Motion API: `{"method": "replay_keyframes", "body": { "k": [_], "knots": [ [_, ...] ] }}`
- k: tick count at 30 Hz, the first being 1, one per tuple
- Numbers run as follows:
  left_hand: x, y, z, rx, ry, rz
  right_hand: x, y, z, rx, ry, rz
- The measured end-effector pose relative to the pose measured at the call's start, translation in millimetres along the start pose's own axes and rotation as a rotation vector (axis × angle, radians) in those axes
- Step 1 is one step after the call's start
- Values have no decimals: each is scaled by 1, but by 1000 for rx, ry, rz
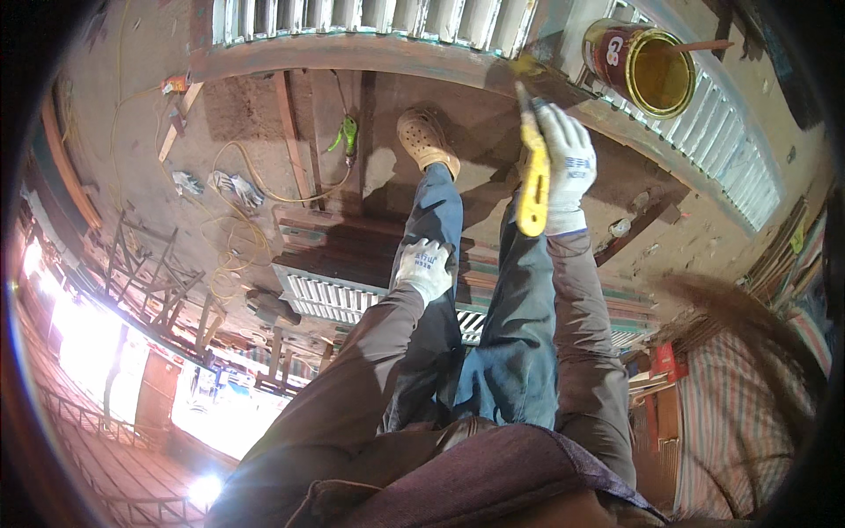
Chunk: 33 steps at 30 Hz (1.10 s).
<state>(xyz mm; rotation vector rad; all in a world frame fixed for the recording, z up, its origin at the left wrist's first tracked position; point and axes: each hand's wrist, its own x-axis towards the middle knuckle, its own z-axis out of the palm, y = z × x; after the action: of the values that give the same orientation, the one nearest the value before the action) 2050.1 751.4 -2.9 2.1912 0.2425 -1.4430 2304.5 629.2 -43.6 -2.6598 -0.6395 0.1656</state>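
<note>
My right hand (567, 163), in a white work glove, grips a paintbrush (533, 180) by its flat yellow handle, which has a hole at the end. The brush tip points away from me and reaches the brown frame (387, 55) of a louvred panel, beside a yellowish wet-looking patch. Its bristles are hard to make out. Resting on my left knee, my left hand (426, 268) wears a matching glove and holds nothing, its fingers laid over the trouser leg. Right of the brush, an open can (616, 66) of amber liquid stands on the slats with a stick in it.
White louvre slats (731, 150) run to the far right. A green-handled tool (346, 134) with a yellow hose (264, 195) lies on the floor, near loose gloves (236, 188). Another slatted panel (330, 297) lies beneath my legs. Striped sheeting (739, 396) hangs at the right.
</note>
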Motion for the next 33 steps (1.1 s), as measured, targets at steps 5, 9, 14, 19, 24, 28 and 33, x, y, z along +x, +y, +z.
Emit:
{"method": "replay_keyframes", "body": {
  "k": [5, 9, 14, 19, 24, 28, 33],
  "knots": [
    [2, 1, 0, 5, -19, 20, 22, 2, -7, -62, -81, -12],
    [-3, 2, -1, -73, 117, 32, 22, 10, -11, 17, -166, -319],
    [-2, 1, 2, -138, 137, -3, 32, 39, -26, -77, -299, -577],
    [-2, 4, 6, -192, 143, 14, 73, 72, -33, -136, -438, -739],
    [-4, 13, 21, -220, 308, -12, 103, 105, 10, 120, -570, -920],
    [2, 22, 24, -187, 210, -31, 107, 111, 31, 249, -523, -873],
    [-11, 25, 34, -183, 51, -188, 119, 94, 74, 260, -353, -1063]
  ]
}}
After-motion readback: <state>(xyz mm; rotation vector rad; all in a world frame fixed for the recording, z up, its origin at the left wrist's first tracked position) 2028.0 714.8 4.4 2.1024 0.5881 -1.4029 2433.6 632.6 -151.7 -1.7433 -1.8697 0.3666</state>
